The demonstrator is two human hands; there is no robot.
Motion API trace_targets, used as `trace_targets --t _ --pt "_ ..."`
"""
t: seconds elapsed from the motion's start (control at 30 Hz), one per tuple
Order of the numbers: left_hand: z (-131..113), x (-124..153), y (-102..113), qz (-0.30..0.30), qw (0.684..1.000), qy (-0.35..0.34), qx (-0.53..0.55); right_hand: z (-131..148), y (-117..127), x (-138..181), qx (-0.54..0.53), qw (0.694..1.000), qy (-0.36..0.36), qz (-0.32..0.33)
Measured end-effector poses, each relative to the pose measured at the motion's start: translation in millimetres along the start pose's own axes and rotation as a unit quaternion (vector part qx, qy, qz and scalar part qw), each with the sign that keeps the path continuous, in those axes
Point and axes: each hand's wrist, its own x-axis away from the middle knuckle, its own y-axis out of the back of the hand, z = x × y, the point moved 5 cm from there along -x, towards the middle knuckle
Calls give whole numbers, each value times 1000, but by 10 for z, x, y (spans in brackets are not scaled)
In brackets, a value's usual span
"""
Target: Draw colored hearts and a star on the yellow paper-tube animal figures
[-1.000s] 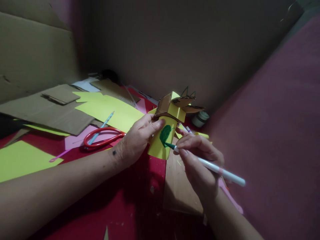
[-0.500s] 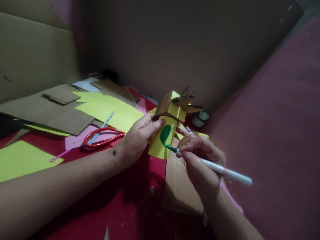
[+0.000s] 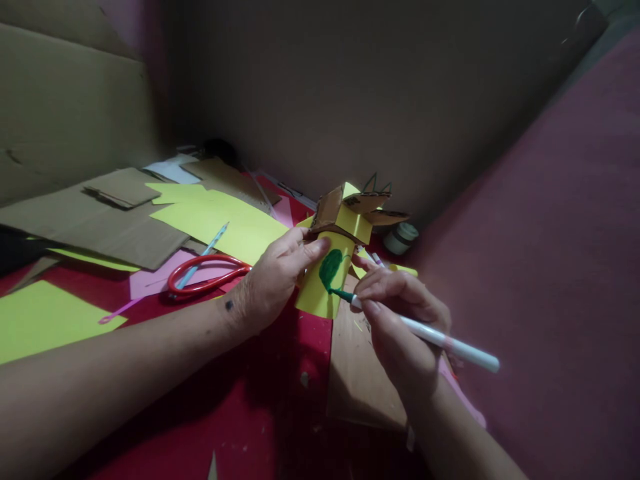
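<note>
Right hand (image 3: 400,320) pinches a green marker (image 3: 425,333), tip on the green blob of the yellow paper tube (image 3: 323,283) – left hand (image 3: 273,277) grips the tube at its 9 o'clock. Red scissors (image 3: 205,275) farther at 9; small jar (image 3: 401,237), maybe glue, at 2.

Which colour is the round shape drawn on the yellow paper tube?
Dark green, drawn on the yellow paper tube by the marker; the head view shows it.

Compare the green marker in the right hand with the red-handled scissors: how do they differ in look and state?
The green marker is white-barrelled and straight, gripped in the right hand, tip on the yellow paper tube. The red-handled scissors are looped, lying untouched on the table beside the left hand. Both lie slanted.
</note>
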Motion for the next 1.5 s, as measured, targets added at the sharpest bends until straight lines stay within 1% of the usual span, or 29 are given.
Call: trace_targets --t 0.1,0.17,0.33,0.5,0.7,0.83,0.93,1.13,1.23,1.33,1.5 --pt "8 3 -8 4 1000 10 13 -4 -3 7 12 1000 -4 -14" --pt "-5 6 -6 -3 1000 9 1 -8 0 7 12 1000 -5 -22" --pt "-57 8 -9 -13 999 -7 -28 -13 11 -6 3 1000 7 -6" --pt "-4 -3 5 -2 1000 -8 -1 -12 24 -11 3 1000 12 -9" --pt "54 9 19 15 1000 -1 13 38 -1 -11 24 1000 -12 0" --pt "48 8 1 21 1000 -2 20 25 10 -14 22 1000 2 -2" --pt "32 8 -11 17 1000 -1 15 4 12 -11 16 1000 13 -9" --pt "23 23 -13 10 1000 16 20 -17 5 11 23 1000 -5 -18" --pt "28 14 -2 12 1000 6 14 -20 26 4 31 999 0 -21" --pt "12 2 0 16 1000 -12 3 -19 36 -17 26 1000 6 -9" --pt "-54 8 17 -12 998 -35 -54 -8 34 -34 13 1000 14 5"
